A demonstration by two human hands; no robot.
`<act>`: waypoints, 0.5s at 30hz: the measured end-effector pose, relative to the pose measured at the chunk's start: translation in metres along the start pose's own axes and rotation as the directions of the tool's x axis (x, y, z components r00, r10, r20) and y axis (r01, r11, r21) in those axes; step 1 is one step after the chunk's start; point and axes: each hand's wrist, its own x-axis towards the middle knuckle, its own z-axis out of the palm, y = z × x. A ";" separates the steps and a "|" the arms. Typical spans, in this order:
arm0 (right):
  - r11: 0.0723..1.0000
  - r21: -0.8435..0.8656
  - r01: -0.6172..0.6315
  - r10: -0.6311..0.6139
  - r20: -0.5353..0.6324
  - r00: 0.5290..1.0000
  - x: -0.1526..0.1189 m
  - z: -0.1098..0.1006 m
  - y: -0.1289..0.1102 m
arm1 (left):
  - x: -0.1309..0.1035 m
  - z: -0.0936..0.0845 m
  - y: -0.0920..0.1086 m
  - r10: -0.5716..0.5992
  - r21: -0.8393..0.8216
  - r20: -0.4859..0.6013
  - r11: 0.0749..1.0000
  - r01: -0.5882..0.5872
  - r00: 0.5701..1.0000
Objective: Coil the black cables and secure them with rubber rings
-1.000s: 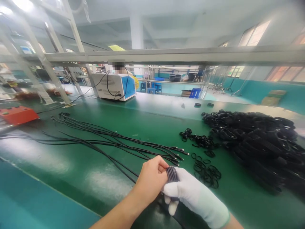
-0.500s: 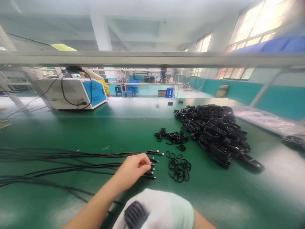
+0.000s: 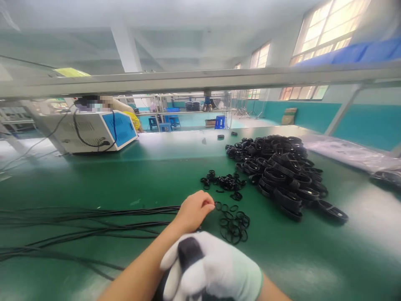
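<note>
My bare left hand (image 3: 194, 212) reaches over the green table, its thumb and fingers pinched at the edge of a black rubber band (image 3: 218, 205). That band lies beside a loose cluster of similar bands (image 3: 235, 228). In front of my body, my right hand (image 3: 216, 265), in a white glove, is closed around a coiled black cable (image 3: 189, 253). Part of the coil is hidden by the gloved fingers. Straight black cables (image 3: 125, 228) stretch out from the left, and my left hand and forearm cover their connector ends.
A large heap of coiled black cables (image 3: 278, 171) sits to the right. Beyond the bands lies a smaller pile of black bands (image 3: 230, 182). A white and blue machine (image 3: 90, 131) stands at the back left, with a person partly visible behind it. A metal rail (image 3: 200, 81) crosses above the table.
My left hand has moved right, from the cable connectors to the edge of the bands. My gloved right hand has risen and turned, showing its fingers around the coil. The view has shifted slightly.
</note>
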 end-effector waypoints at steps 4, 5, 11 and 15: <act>0.973 -0.120 0.196 -0.229 -0.555 0.800 0.012 -0.007 -0.003 | -0.048 -0.033 -0.001 -0.178 -0.281 0.010 0.944 0.173 0.984; 0.964 -0.174 0.201 -0.266 -0.663 0.700 0.015 -0.008 -0.002 | -0.062 -0.035 -0.002 -0.212 -0.347 0.009 0.916 0.202 0.977; 0.942 -0.319 0.103 -0.310 -0.714 0.627 0.029 0.000 0.025 | -0.109 -0.005 -0.012 -0.328 -0.574 -0.064 0.785 0.234 0.943; 0.986 -0.158 0.051 -0.145 -0.669 0.729 0.023 -0.002 0.037 | -0.117 0.008 -0.023 -0.338 -0.588 -0.180 0.790 0.175 0.924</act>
